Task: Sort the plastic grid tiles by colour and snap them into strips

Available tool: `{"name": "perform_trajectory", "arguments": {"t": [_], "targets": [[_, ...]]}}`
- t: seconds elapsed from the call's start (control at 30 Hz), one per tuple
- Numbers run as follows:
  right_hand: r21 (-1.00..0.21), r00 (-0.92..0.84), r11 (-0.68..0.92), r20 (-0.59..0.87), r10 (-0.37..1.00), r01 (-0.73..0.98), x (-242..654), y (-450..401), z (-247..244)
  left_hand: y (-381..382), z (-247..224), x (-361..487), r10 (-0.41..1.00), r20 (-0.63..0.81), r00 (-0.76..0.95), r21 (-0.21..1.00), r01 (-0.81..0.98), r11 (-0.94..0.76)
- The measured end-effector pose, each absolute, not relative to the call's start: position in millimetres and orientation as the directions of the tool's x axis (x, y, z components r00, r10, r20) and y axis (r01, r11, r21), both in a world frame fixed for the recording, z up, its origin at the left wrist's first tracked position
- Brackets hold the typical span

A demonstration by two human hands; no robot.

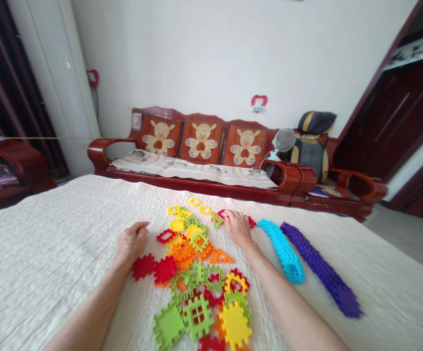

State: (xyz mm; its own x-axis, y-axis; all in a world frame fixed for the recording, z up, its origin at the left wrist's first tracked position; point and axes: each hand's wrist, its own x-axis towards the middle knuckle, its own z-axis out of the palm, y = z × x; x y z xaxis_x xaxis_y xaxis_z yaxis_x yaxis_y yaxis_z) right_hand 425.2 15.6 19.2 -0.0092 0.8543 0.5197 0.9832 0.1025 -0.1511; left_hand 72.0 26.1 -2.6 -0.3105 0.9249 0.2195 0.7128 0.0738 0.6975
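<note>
Interlocking plastic tiles with notched edges lie in a long loose pile between my hands, such as a yellow tile (235,324), a green window tile (198,317) and a red tile (164,269). My left hand (133,240) rests on the bedspread left of the pile, its fingers curled in with nothing visible in them. On the pile's far right side, my right hand (238,228) has its fingers bent down over a red tile (221,213), which shows partly past the fingertips. More red (251,222) shows beside that hand; the fingertips are partly hidden.
Right of my right hand lie a joined light-blue strip (282,251) and a longer purple strip (319,268). The pieces lie on a cream quilted cover (61,243). Beyond its edge stand a wooden sofa (193,183) with bear cushions and a small fan (283,141).
</note>
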Motion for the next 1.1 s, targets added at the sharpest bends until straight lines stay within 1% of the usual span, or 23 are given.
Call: {"name": "perform_trajectory", "arguments": {"t": [0.13,0.23,0.3,0.37,0.47,0.57,0.7,0.8,0.93,1.0,1.1], "targets": [[-0.137,0.043,0.004,0.333,0.942,0.991,399.1,28.1,22.2,26.9,-3.6,71.7,0.926,0.23,-0.299,0.694,0.717,0.059],[-0.114,0.071,-0.04,0.274,0.959,0.993,388.4,24.5,22.7,27.1,-5.1,71.7,0.918,0.257,-0.301,0.686,0.726,0.045],[-0.114,0.053,-0.022,0.281,0.958,0.993,385.1,15.5,22.7,26.9,-5.5,71.9,0.915,0.265,-0.304,0.684,0.728,0.044],[-0.142,0.021,0.021,0.289,0.957,0.99,384.9,3.8,21.4,26.6,-5.2,72.2,0.918,0.257,-0.301,0.687,0.725,0.046],[-0.239,-0.038,0.118,0.317,0.948,0.964,390.3,-12.3,14.6,25.9,-2.8,73.0,0.925,0.234,-0.298,0.69,0.722,0.058],[-0.348,-0.063,0.213,0.396,0.916,0.913,398.9,-21.4,3.6,24.6,1.0,74.2,0.93,0.215,-0.298,0.686,0.724,0.074],[-0.469,-0.011,0.248,0.452,0.892,0.848,406.0,-23.4,-6.6,22.2,4.9,75.7,0.932,0.197,-0.305,0.678,0.729,0.096],[-0.518,0.022,0.281,0.503,0.864,0.808,410.9,-21.1,-6.1,21.3,4.9,75.8,0.931,0.2,-0.305,0.674,0.733,0.095],[-0.57,0.175,0.251,0.588,0.79,0.783,426.3,-17.1,1.0,23.1,1.7,74.7,0.926,0.232,-0.297,0.662,0.746,0.074],[-0.601,0.233,0.226,0.588,0.775,0.766,434.4,-16.0,4.2,24.7,-0.2,74.2,0.925,0.242,-0.294,0.658,0.75,0.066],[-0.676,0.227,0.217,0.504,0.834,0.704,438.1,-16.6,5.5,26.5,-2.4,73.9,0.924,0.244,-0.294,0.66,0.748,0.064]]}}
